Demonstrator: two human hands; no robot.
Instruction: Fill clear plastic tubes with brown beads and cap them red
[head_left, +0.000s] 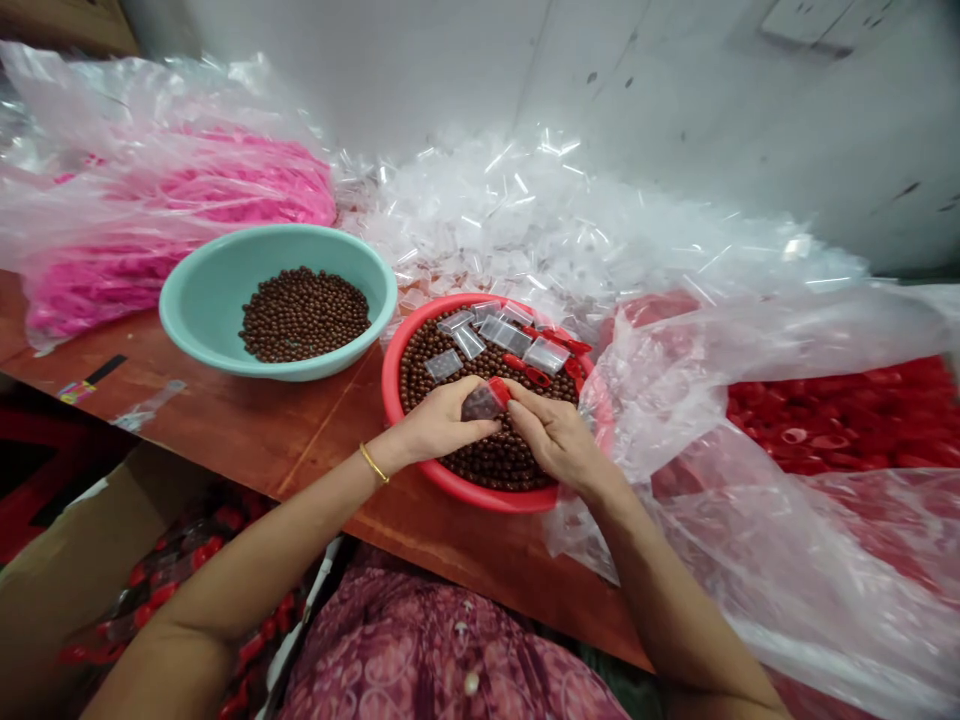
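Over a red basin (465,492) of round brown beads (517,460), my left hand (442,420) grips a small clear plastic container (480,402) with dark contents. My right hand (551,430) pinches the red cap (499,392) at the container's end; whether the cap is fully seated I cannot tell. Several clear containers (504,334) lie on the beads inside the basin. Among them rest several red caps with loop-like ends (526,370). Both hands meet above the middle of the basin, with fingers closed.
A turquoise basin (187,330) holding brown beads stands to the left. Behind is a heap of clear containers (495,210). Plastic bags hold pink pieces (247,180) at left and red pieces (847,415) at right. Below the table edge, a cardboard box (82,560) contains red-capped items.
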